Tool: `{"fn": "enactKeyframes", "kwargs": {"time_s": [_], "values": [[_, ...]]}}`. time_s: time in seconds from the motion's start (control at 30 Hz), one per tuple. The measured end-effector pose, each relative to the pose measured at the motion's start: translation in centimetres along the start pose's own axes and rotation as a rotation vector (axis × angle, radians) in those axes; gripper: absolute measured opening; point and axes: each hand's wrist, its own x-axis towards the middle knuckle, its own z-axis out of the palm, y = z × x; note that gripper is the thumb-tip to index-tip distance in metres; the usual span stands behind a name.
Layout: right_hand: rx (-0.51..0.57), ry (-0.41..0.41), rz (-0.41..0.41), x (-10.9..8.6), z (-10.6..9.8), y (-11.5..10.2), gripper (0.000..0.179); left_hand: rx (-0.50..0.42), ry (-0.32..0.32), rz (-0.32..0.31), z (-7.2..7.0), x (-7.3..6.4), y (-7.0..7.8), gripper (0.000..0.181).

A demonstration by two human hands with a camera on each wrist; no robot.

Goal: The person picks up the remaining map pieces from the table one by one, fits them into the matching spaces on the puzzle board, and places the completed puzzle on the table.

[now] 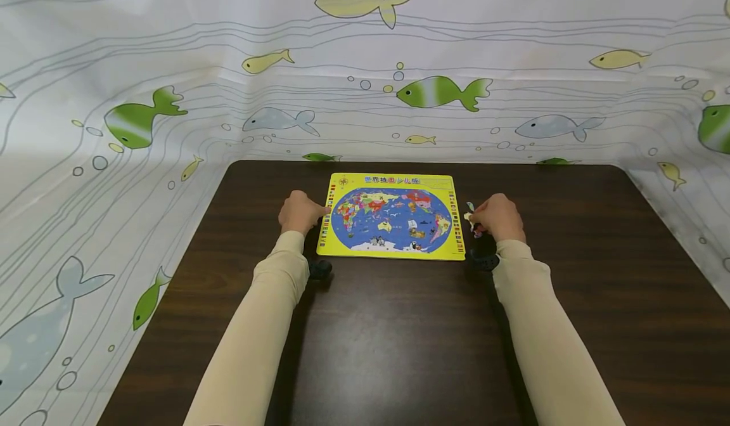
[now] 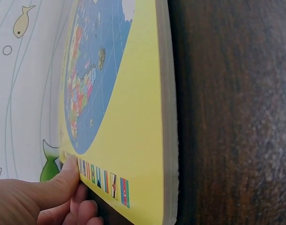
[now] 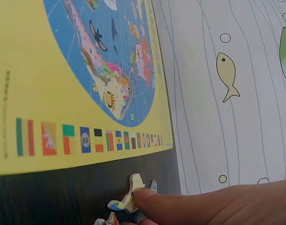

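Note:
A yellow-bordered world map puzzle board (image 1: 390, 180) lies flat on the table, with a blue oval map and flags down both sides. My left hand (image 1: 300, 212) holds its left edge. In the left wrist view, the thumb (image 2: 65, 180) lies on the edge by the flags with the fingers curled below. Just right of the board, my right hand (image 1: 500, 217) pinches a small cream puzzle piece (image 3: 132, 191) with blue edges. Another colourful piece (image 3: 106, 219) shows beneath that hand, partly cut off by the frame. The right fingers are mostly hidden behind the thumb.
The dark brown wooden table (image 1: 393, 337) extends around the board on all sides. A white curtain (image 1: 342, 58) printed with fish hangs behind it and along the left and right. Black wrist devices (image 1: 320, 269) sit under both forearms.

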Motion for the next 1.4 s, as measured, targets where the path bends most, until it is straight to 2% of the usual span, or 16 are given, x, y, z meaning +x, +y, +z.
{"fn": "enactKeyframes", "kwargs": {"time_s": [0.23,0.43,0.8,1.4], "values": [[-0.048,-0.047,0.011,0.35,-0.01,-0.4,0.03,-0.002,0.002,0.0,-0.06,-0.13,-0.1,0.037],[-0.047,-0.069,0.031,0.43,-0.02,-0.44,0.033,-0.001,0.006,0.009,0.17,0.04,-0.26,0.038],[-0.046,-0.058,0.0,0.45,-0.04,-0.2,0.032,-0.002,0.006,0.003,0.02,-0.07,-0.09,0.037],[-0.002,-0.053,-0.038,0.51,0.08,0.01,0.031,0.006,0.02,0.03,-0.02,-0.35,-0.08,0.035]]}}
